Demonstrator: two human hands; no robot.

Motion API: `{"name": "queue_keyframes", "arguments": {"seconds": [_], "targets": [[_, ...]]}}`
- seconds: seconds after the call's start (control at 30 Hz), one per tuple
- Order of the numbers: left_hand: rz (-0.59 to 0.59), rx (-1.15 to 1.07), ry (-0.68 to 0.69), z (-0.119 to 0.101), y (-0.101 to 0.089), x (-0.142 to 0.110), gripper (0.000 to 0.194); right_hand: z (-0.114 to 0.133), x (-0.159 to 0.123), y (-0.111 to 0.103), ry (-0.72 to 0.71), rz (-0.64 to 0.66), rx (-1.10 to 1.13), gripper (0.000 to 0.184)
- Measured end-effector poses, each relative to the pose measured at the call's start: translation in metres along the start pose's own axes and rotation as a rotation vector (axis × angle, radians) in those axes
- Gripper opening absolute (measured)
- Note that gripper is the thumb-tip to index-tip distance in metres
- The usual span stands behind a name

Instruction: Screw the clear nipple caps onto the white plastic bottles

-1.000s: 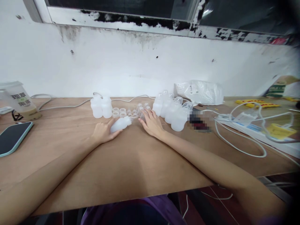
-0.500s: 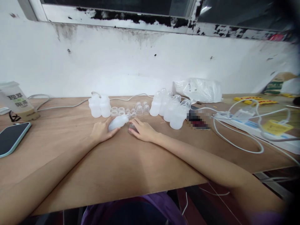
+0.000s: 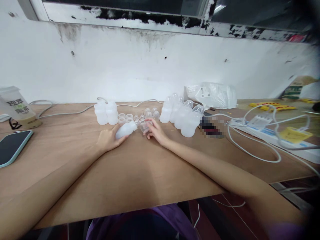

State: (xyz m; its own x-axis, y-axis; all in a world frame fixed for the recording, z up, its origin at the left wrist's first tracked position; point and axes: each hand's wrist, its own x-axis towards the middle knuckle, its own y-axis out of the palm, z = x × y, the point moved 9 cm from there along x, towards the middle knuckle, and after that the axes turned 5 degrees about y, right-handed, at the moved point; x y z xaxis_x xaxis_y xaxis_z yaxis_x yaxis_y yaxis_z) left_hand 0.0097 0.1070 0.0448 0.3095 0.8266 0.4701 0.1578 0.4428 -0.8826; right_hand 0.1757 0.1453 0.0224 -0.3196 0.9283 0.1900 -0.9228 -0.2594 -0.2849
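My left hand (image 3: pixel 109 138) is wrapped round a frosted white baby bottle (image 3: pixel 124 130), tilted with its neck to the right. In my right hand (image 3: pixel 157 131) is a clear dome-shaped cap (image 3: pixel 145 127), held by the fingers close to the bottle's neck. Just behind lie several white rings (image 3: pixel 125 118), some clear nipples (image 3: pixel 139 118) and more clear caps (image 3: pixel 151 113). Two uncapped bottles (image 3: pixel 106 112) stand behind my left hand. Several bottles with clear domed caps (image 3: pixel 189 123) stand to the right of my right hand.
On the left are a phone (image 3: pixel 15 147) and a drink cup (image 3: pixel 21 108). A plastic bag (image 3: pixel 212 95) rests against the wall. White cables (image 3: pixel 250 156) loop around a power strip (image 3: pixel 302 150) on the right. The table's front edge (image 3: pixel 130 212) runs near my body.
My right hand has lifted and turned a little to the right, bringing the clear cap up off the table toward the bottle's neck. My left hand holds the bottle as before.
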Motion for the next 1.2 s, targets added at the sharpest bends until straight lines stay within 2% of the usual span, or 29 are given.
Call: {"name": "queue_keyframes", "arguments": {"seconds": [0.1,0.17,0.37,0.47,0.6,0.83,1.0,1.2], "targets": [[0.007,0.011,-0.012,0.001,0.001,0.0,0.059,-0.019,0.006,-0.001,0.214,0.029,0.487,0.019],[-0.002,0.01,-0.016,0.001,0.001,0.0,0.058,-0.023,0.008,0.0,0.274,0.033,0.63,0.018],[0.012,-0.013,-0.016,0.001,0.002,0.0,0.059,-0.024,0.007,0.001,0.301,0.035,0.688,0.02],[0.005,-0.009,-0.009,0.0,0.001,0.0,0.059,-0.018,0.006,0.005,0.237,0.07,0.688,0.02],[0.0,-0.004,0.016,-0.004,-0.001,0.0,0.059,-0.005,0.002,0.012,0.099,0.128,0.568,0.025],[-0.013,-0.055,0.116,-0.022,-0.006,-0.004,0.057,0.016,-0.007,0.011,-0.167,0.05,0.068,0.038],[0.05,-0.362,0.106,-0.027,-0.005,-0.006,0.052,0.033,-0.018,0.012,-0.379,-0.005,-0.232,0.038],[0.164,-0.793,0.048,-0.027,0.003,0.001,0.048,0.059,-0.027,0.014,-0.61,-0.005,-0.47,0.033]]}}
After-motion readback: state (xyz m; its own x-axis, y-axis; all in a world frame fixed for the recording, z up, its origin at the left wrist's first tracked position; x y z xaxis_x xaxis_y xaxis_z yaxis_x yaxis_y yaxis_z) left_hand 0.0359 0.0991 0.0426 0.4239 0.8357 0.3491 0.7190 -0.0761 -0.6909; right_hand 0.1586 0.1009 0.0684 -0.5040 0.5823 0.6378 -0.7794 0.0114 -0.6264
